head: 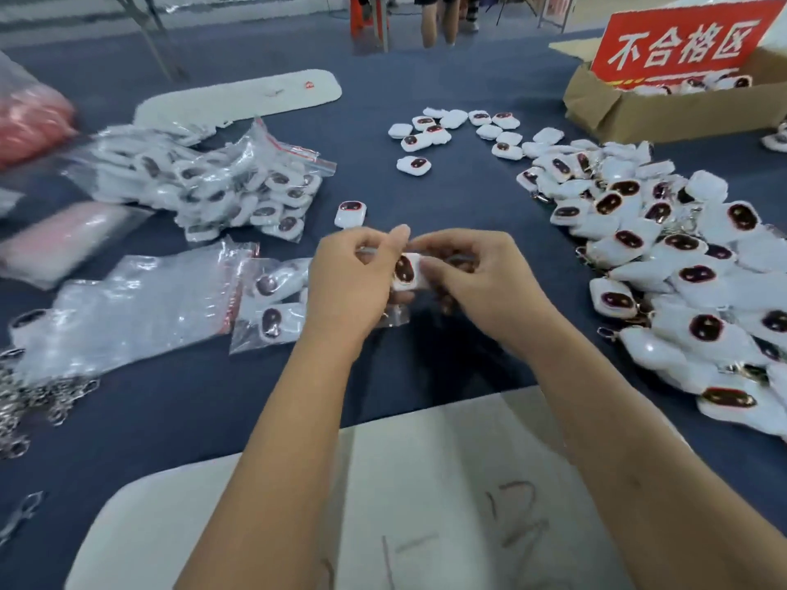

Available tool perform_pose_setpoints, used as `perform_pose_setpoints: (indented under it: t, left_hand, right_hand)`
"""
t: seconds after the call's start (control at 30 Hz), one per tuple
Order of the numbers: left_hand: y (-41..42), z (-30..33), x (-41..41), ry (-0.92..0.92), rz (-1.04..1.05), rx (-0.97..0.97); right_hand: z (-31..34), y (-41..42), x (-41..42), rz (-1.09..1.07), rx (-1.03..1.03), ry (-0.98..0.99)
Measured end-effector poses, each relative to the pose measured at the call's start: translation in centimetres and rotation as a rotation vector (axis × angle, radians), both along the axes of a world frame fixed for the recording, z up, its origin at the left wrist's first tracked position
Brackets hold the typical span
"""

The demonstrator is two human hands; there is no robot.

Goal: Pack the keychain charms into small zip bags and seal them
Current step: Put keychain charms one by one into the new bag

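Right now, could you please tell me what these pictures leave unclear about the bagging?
- Head view: small clear zip bag, seal hidden behind left hand and right hand.
- White charm with dark red face: keyring hidden by fingers.
- Brown cardboard box: cut off by right edge.
- Pink bundle: blurred.

Loose charms lie heaped right of the hands, bagged charms and empty zip bags left, a cardboard box far beyond on the right, a few scattered charms beyond, all on the table

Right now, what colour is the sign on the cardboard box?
Red with white characters, on the sign at the cardboard box; head view shows it best.
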State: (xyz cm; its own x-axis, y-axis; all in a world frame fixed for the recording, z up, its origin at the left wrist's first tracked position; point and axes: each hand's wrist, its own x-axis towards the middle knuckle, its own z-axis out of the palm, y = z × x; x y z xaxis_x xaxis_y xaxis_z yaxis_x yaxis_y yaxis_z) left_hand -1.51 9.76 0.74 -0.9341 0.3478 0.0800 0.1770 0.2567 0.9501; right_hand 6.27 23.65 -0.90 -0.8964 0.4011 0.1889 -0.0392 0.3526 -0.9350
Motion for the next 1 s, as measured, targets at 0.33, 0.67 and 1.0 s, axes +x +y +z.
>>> perform_pose_setpoints:
  t: [0.33,0.67,1.0]
  left_hand:
    - [-5.6,-1.1,-0.3,-0.213,-0.024,0.238]
    - [-5.2,-1.2,-0.6,-0.187,-0.084,0.233]
    - [-5.4,-0.9,-0.3,-0.158,-0.144,0.302]
  right_hand:
    - [-1.0,-3.4,0.4,0.207,-0.372,0.002]
    - [-1.2,-3.1,0.6,0.292,-0.356,0.046]
    - [-1.6,-3.1,0.6,0.304,-0.275,0.119]
